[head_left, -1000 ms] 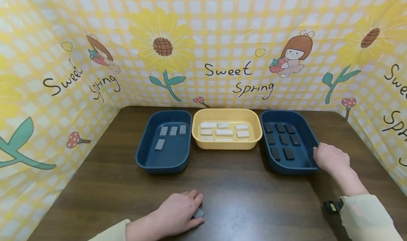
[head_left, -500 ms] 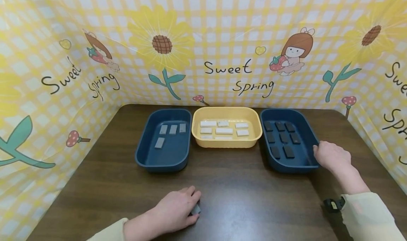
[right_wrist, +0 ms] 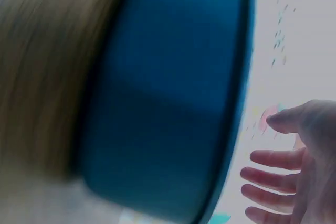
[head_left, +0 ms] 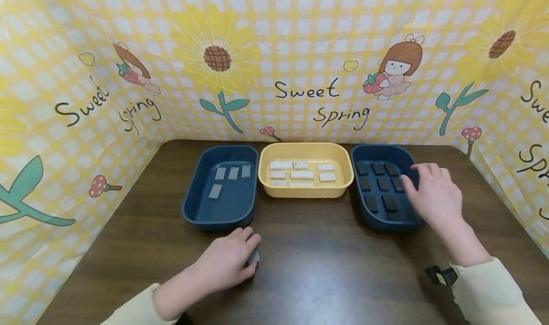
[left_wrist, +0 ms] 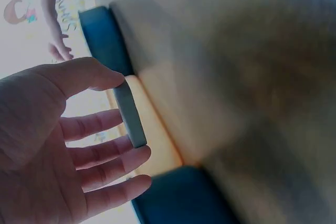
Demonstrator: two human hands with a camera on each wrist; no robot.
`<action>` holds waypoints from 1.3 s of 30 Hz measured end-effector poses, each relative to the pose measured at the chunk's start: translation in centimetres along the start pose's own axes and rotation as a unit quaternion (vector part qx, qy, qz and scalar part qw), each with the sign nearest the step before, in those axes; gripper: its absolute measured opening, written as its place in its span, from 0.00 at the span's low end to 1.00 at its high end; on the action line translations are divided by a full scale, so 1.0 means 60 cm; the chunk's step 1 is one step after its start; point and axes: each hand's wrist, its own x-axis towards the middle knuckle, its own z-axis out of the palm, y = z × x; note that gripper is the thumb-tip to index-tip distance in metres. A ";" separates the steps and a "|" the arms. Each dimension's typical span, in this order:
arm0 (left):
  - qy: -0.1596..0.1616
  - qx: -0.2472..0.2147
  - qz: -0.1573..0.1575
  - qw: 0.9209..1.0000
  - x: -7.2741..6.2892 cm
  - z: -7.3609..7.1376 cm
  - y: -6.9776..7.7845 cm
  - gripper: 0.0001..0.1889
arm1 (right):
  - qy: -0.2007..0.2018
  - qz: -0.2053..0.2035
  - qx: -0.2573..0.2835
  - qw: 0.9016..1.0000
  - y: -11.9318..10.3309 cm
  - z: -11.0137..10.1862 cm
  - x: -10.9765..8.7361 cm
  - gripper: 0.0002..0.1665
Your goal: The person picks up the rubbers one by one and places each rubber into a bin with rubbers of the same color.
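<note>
My left hand (head_left: 227,260) pinches a small grey rectangular block (left_wrist: 130,115) between thumb and fingertips, just in front of the left blue tray (head_left: 201,218). In the head view the hand covers most of that block. Several similar grey blocks (head_left: 215,191) lie inside the left tray. My right hand (head_left: 437,194) is over the outer side of the right blue tray (head_left: 386,224), fingers spread and holding nothing. Several black blocks (head_left: 383,184) rest in rows in that tray. In the right wrist view, the hand (right_wrist: 294,166) appears beyond the tray's rim with its fingers apart.
Between the blue trays stands a yellow tray (head_left: 306,192) with several white blocks (head_left: 302,175). All three trays sit side by side on the brown wooden table (head_left: 334,268). A checked yellow cloth (head_left: 300,44) hangs behind and at both sides.
My left hand has moved forward and left with the grey block, toward the left tray. My right hand has left the right tray's outer rim, shifting up and inward as its fingers spread.
</note>
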 end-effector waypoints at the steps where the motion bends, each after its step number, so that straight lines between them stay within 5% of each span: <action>1: 0.013 0.005 0.000 1.000 0.000 -0.003 -0.003 0.16 | 0.016 -0.021 0.003 1.000 -0.016 0.002 -0.001 0.27; 6: 0.049 0.016 -0.010 0.999 -0.004 -0.018 -0.014 0.16 | 0.089 -0.136 0.014 0.987 -0.090 0.020 -0.008 0.21; 10: 0.055 0.006 -0.024 0.998 -0.008 -0.030 -0.020 0.16 | 0.091 -0.210 0.029 0.973 -0.143 0.037 -0.018 0.22; 17: 0.071 -0.038 -0.046 0.996 -0.007 -0.055 -0.037 0.17 | 0.016 -0.299 0.048 0.953 -0.216 0.064 -0.028 0.25; 26: 0.111 -0.049 -0.088 0.989 0.012 -0.093 -0.096 0.20 | -0.090 -0.394 0.042 0.914 -0.285 0.112 -0.019 0.32; 33: 0.093 -0.044 -0.128 0.986 0.041 -0.107 -0.157 0.21 | -0.164 -0.427 0.045 0.888 -0.335 0.147 -0.020 0.39; 39: 0.047 -0.039 -0.122 0.991 0.076 -0.100 -0.200 0.19 | -0.185 -0.449 0.029 0.874 -0.353 0.177 -0.026 0.40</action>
